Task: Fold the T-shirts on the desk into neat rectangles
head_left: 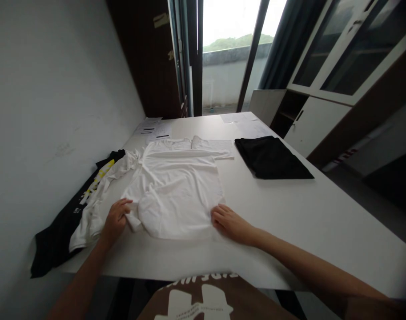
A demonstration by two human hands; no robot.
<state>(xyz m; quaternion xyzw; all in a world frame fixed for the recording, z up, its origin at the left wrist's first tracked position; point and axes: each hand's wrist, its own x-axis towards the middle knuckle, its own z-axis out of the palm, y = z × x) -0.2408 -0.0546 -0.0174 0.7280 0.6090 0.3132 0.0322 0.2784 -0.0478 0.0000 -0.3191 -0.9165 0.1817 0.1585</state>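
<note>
A white T-shirt [179, 186] lies spread on the white table, its collar toward the far end and its hem toward me. Wrinkles cross its front, and the lower left corner is bunched up. My left hand [118, 215] pinches the shirt's fabric at that corner, fingers closed. At the lower right edge of the shirt, my right hand [227, 221] has its fingers curled on the cloth and closed on it. The right sleeve [219, 149] lies stretched out flat toward the right.
Folded black cloth [272, 158] lies on the right of the table [276, 209]. Along the left wall, a black garment [61, 231] and a crumpled white garment [96, 213] hang partly over the edge. Papers [154, 129] lie at the back left. Cabinets [323, 120] stand at right.
</note>
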